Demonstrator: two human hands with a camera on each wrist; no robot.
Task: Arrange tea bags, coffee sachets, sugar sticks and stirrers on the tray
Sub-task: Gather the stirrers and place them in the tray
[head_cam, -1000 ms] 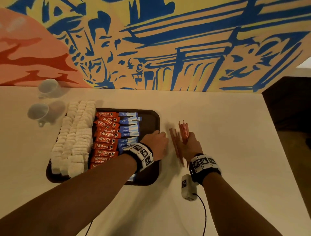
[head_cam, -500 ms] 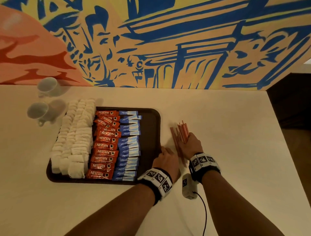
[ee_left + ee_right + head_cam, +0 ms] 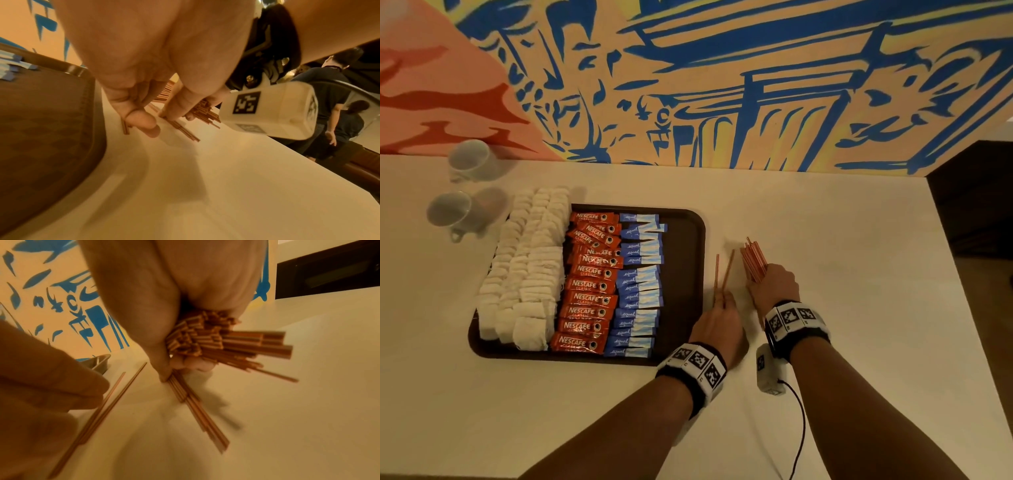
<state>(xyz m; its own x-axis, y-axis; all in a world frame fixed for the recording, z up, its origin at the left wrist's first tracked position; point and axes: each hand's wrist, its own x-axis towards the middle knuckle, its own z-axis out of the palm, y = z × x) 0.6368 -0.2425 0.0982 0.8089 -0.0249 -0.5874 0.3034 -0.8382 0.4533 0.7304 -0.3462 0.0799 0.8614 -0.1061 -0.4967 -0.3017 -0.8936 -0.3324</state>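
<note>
Step in hand: gathering the loose stirrers point(image 3: 723, 270) off the surface point(image 3: 859, 342) for the tray point(image 3: 690, 274); judged the last item group, since none lie on the tray yet.
Left hand point(image 3: 717, 325): fingers curled down on the near ends of two or three loose stirrers, pinching or pinning them to the surface just off the tray's right edge; exact hold hard to tell.
Right hand point(image 3: 774, 286): fist wrapped round a thick stirrer bundle point(image 3: 216, 340), far ends fanning toward the back edge of the surface, near ends splayed and uneven.
Tray contents: tea bags point(image 3: 524, 274) along the left edge, Nescafe coffee sachets point(image 3: 590, 284) next, blue Equal sugar sticks point(image 3: 638, 284) beside them; bare brown strip left along the right edge.
Doing it well: pinch the loose ones together near one end, lift rather than drag, since thin sticks likely roll and slip under fingertips.
Then: feed them into the right hand's bundle, tap the ends level on the surface.
Placement: lay the lot lengthwise in the bare strip, parallel to the tray's right edge, clear of the sugar sticks.
Risk: loosening the fist too soon, bundle scattering; nudging the neat sachet rows.
Nearby: two white cups point(image 3: 453, 212) at the back left corner of the surface, well apart from the work.
</note>
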